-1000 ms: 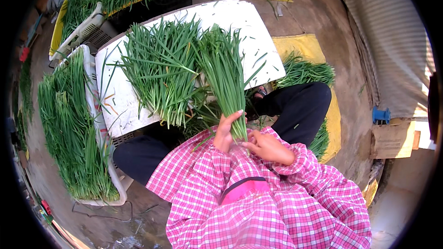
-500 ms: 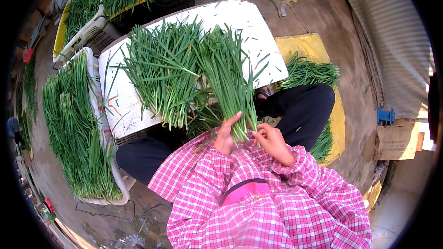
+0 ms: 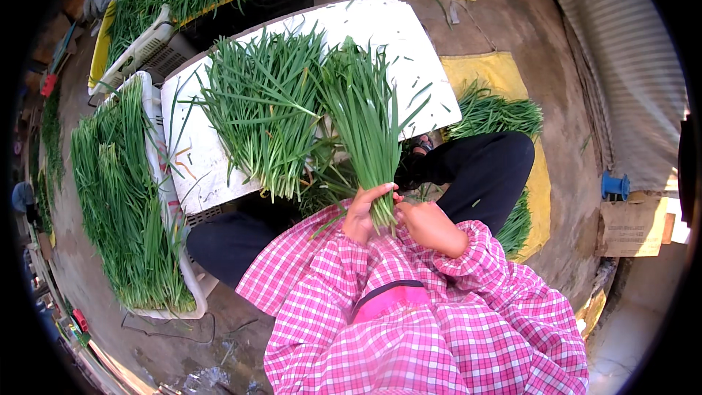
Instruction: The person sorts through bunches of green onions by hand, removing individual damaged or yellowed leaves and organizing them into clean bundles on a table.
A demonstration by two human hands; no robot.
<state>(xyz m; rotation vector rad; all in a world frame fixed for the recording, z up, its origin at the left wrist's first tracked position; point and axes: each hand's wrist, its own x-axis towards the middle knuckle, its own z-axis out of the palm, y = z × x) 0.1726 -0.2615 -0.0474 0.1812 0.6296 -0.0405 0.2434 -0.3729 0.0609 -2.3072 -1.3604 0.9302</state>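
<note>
A bunch of garlic chives (image 3: 371,139) lies with its leaf tips on a white board (image 3: 420,51) and its pale stem ends toward my lap. My left hand (image 3: 360,216) is closed round the stems from the left, thumb across the top. From the right, my right hand (image 3: 431,225) presses against the same stems, its fingers curled behind them and mostly hidden. Something small and red shows at the fingers; what it is I cannot make out. A larger loose pile of garlic chives (image 3: 267,113) rests on the board, left of the bunch.
A white crate (image 3: 191,289) full of chives stands on the left. More crates (image 3: 150,44) of greens are at the far left. On the right, chives (image 3: 497,115) lie on yellow sacking (image 3: 486,73) beside my knee. A blue spool (image 3: 614,186) and a cardboard box (image 3: 630,228) are farther right.
My right hand has turned and moved left, its fingers going behind the stems. My left thumb has come across the top of the bunch.
</note>
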